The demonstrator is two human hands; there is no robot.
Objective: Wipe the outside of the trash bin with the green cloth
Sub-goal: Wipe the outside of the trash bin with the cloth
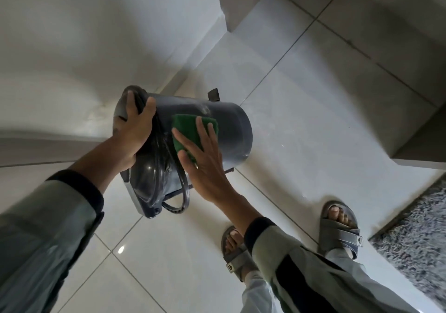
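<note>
The bin (193, 129) is grey and round. It is tipped on its side and held up off the floor (301, 110), near the wall (84, 35). The left hand (131, 129) grips the top rim, with the fingers curled over the edge. A black bag (156, 158) is tucked in there too. The right hand (205, 160) is spread wide and flat. It presses the green cloth (190, 131) onto the side of the bin.

The bin looks like light plastic, since one hand holds it up. Its side is smooth and shiny, so it may slip or roll. The rim seems the best place to hold it, because fingers can hook over it. The side looks stiff enough to push on. The cloth looks thin and soft and bends to the round side.

The far side of the bin is hidden. I cannot see inside it. The right hand covers part of the cloth. A loose hoop (179, 199) and a pedal (213, 94) show, but how they join on is hard to make out.
</note>
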